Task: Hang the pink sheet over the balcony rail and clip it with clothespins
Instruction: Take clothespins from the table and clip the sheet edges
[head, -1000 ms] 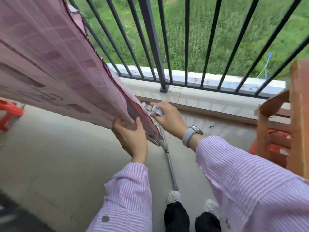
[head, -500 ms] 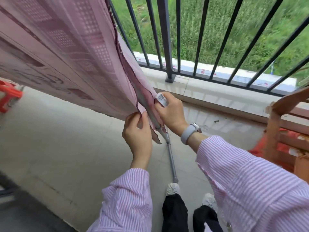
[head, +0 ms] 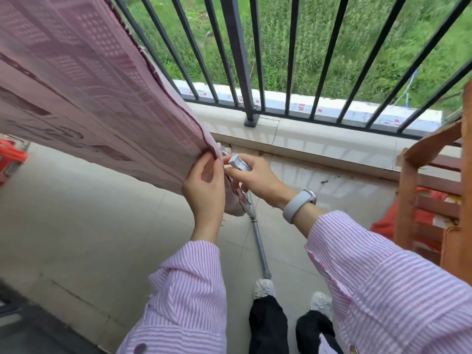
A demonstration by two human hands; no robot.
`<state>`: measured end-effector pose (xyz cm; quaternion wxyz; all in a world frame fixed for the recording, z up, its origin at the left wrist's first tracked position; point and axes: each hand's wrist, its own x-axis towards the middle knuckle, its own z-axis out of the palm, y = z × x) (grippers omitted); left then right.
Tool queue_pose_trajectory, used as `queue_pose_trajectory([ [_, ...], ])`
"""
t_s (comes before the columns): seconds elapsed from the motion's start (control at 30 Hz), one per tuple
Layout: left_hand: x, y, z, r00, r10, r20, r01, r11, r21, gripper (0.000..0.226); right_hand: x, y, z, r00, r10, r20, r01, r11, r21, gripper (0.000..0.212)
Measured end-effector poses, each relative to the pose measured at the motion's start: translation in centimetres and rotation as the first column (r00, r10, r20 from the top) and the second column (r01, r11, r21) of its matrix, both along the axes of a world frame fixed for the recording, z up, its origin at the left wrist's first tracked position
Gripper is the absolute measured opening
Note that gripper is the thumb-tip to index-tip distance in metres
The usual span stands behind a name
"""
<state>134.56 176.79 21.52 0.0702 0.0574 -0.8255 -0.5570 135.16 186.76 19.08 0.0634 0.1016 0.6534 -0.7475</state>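
Pink sheet (head: pixel 84 98) draped down from the upper left, stretched out taut toward the hands, well short of the dark balcony railing (head: pixel 237 60) behind it. Dark stitched hem running along the sheet's right edge, ending in a bunched corner at the hands. Left hand (head: pixel 204 187) curled round that lower corner, thumb and fingers pinching the fabric just beside the hem. Right hand (head: pixel 255 180) right up against the sheet corner, touching the left hand, fingers wrapped round a grey-white clothespin (head: pixel 238 163) with its perforated end poking up beside the hem. Whether the clothespin's jaws bite the fabric: cannot tell. Pale wristband (head: pixel 298 205) on the right wrist, striped pink sleeves (head: pixel 194 290) on both arms. Below the sheet corner, a metal pole (head: pixel 259 241) lying on the tiled floor (head: pixel 76 226), running down toward the light shoes (head: pixel 264 290). Right of the sheet and well apart, an orange wooden frame (head: pixel 431 190) by the railing. Far left beneath the sheet, a red stool (head: pixel 11 157).
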Motion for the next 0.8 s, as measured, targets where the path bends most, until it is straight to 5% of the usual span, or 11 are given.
queue_pose_trajectory([
  [0.27,-0.7,0.5,0.2,0.982,0.134,-0.135,-0.165,0.953,-0.254,0.016,0.5,0.6,-0.8,0.997,0.074,0.027,-0.073,0.997,-0.01,0.02],
  [0.47,0.4,-0.1,0.9,0.995,0.099,0.002,-0.097,0.976,-0.193,0.015,1.7,1.5,-1.9,0.991,-0.047,0.127,0.034,0.994,0.103,0.006],
  [0.53,1.0,-0.3,1.1,0.996,0.094,0.013,-0.089,0.976,-0.201,0.015,2.5,1.5,-2.4,0.986,-0.007,0.167,-0.006,0.997,0.074,0.009],
  [0.67,0.5,0.0,1.3,0.994,0.095,0.05,-0.081,0.969,-0.234,0.017,3.5,1.5,-3.2,0.981,0.111,0.161,-0.15,0.954,0.26,0.029],
  [0.8,-0.4,0.5,1.6,0.985,0.103,0.14,-0.08,0.983,-0.162,0.019,3.8,2.1,-3.8,0.98,0.126,0.153,-0.173,0.919,0.354,0.021],
])
